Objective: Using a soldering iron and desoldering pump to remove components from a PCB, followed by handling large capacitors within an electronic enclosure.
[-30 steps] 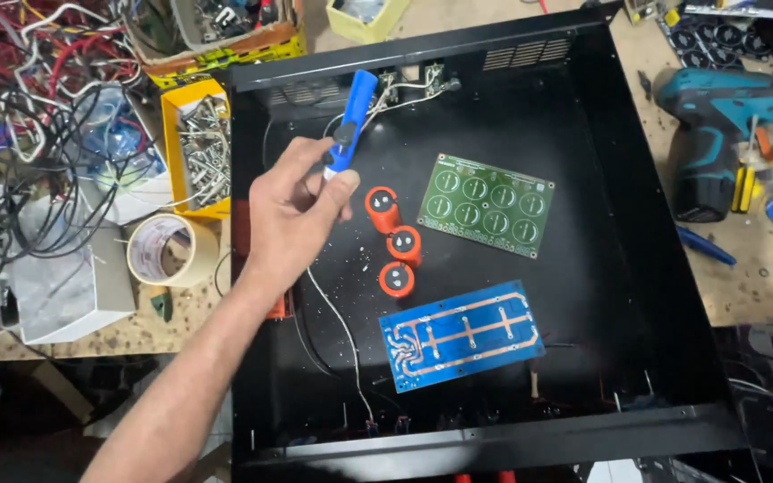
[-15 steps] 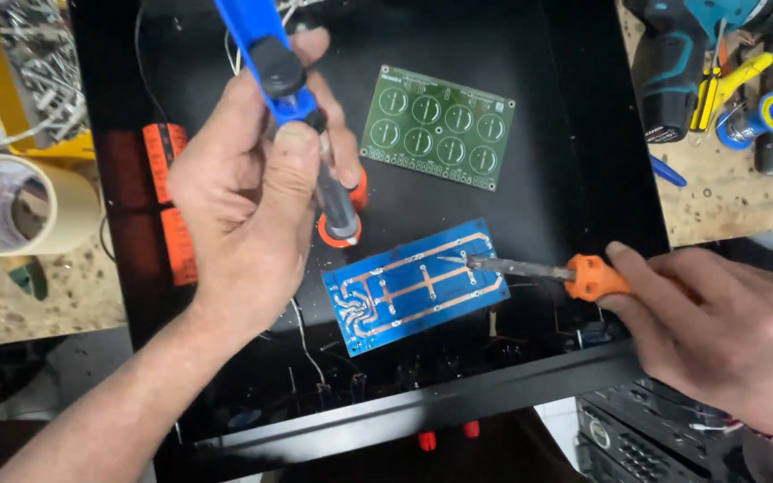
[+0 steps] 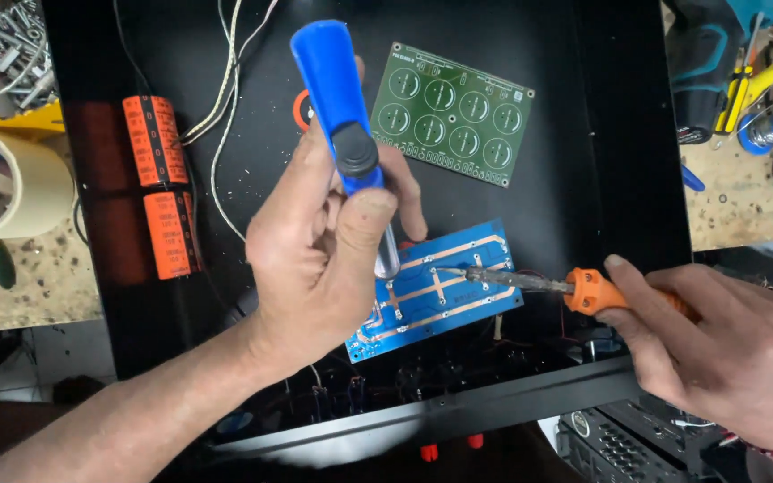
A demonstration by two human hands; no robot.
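Over the blue circuit board (image 3: 436, 291), my left hand (image 3: 315, 259) grips a blue desoldering pump (image 3: 342, 116); my right hand (image 3: 717, 340) clasps the orange-handled soldering iron (image 3: 574, 288), tip touching it.

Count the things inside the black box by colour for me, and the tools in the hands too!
Blue: 2, the desoldering pump in the left hand and the blue circuit board.
Green: 1, the green circuit board.
Orange: 3, two orange capacitors and the soldering iron in the right hand.
Total: 6.
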